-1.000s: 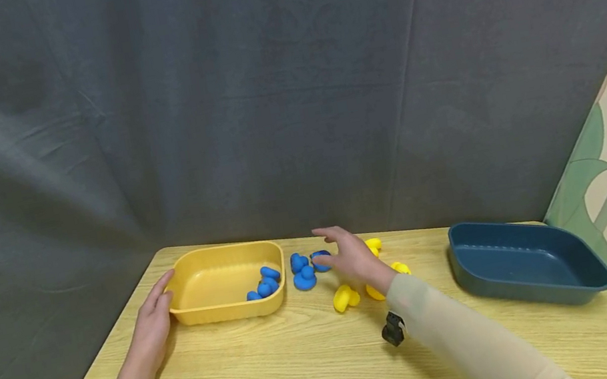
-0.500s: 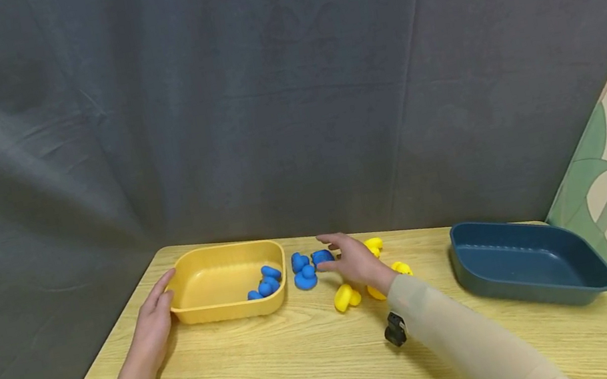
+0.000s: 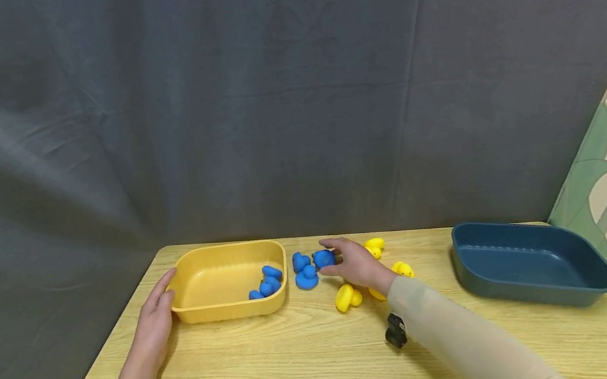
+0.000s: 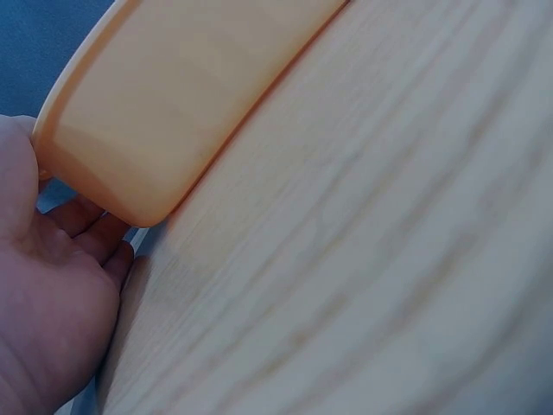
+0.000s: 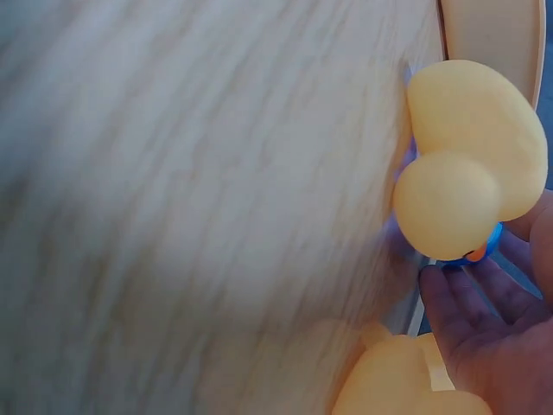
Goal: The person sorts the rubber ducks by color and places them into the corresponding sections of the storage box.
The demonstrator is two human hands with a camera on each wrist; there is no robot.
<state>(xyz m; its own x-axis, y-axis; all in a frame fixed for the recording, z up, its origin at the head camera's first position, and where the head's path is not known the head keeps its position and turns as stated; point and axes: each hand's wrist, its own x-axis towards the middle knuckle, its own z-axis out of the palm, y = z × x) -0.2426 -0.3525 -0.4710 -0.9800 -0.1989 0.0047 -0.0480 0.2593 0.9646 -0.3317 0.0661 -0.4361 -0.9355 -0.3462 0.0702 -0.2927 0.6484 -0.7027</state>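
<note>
My left hand [image 3: 151, 319] rests against the left end of the yellow bin [image 3: 215, 313], its fingers along the outside wall. The thumb lies near the rim [image 4: 52, 112]. Several blue rubber ducks [image 3: 269, 284] lie inside the bin at its right end. Right of it, two blue ducks [image 3: 306, 277] are on the table. My right hand [image 3: 358, 266] is around another blue duck [image 3: 324, 258], thumb on the near side and fingers beyond, without a visible tight grip. In the right wrist view, a yellow duck [image 5: 471, 130] hides most of that blue duck [image 5: 491, 242].
Several yellow ducks [image 3: 344, 298] lie around and under the right wrist. A dark blue bin [image 3: 532, 295] stands at the right of the wooden table [image 3: 286, 368]. A grey curtain [image 3: 275, 99] hangs behind the table's back edge.
My right hand has come down and slightly nearer, its thumb and fingers now at the sides of the blue duck. The left hand stays at the yellow bin.
</note>
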